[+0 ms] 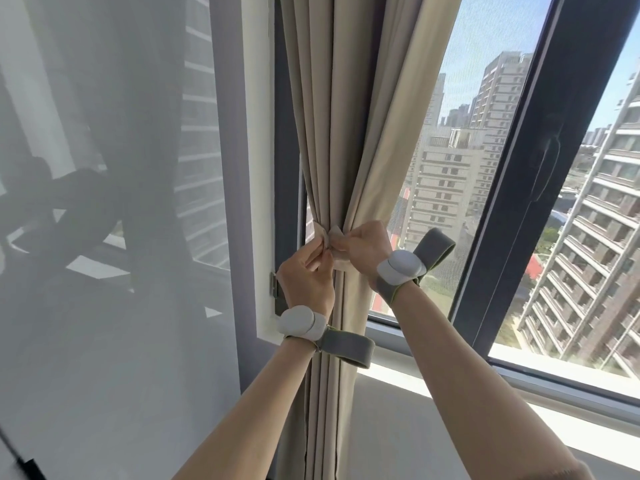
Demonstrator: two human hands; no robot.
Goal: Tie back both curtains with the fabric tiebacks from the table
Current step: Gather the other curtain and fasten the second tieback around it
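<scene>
A beige curtain (349,133) hangs gathered into folds at the left side of the window. A beige fabric tieback (333,237) is wrapped around it at its narrowest point. My left hand (306,271) pinches one end of the tieback from the left. From the right, my right hand (363,244) pinches the other end, and the two ends meet in front of the curtain. Both wrists carry white trackers on grey straps. The second curtain and the table are out of view.
A glossy grey wall (104,237) fills the left side. The dark window frame (540,174) with its handle (545,168) stands to the right of the curtain. A white sill (485,382) runs below the glass. Tall buildings show outside.
</scene>
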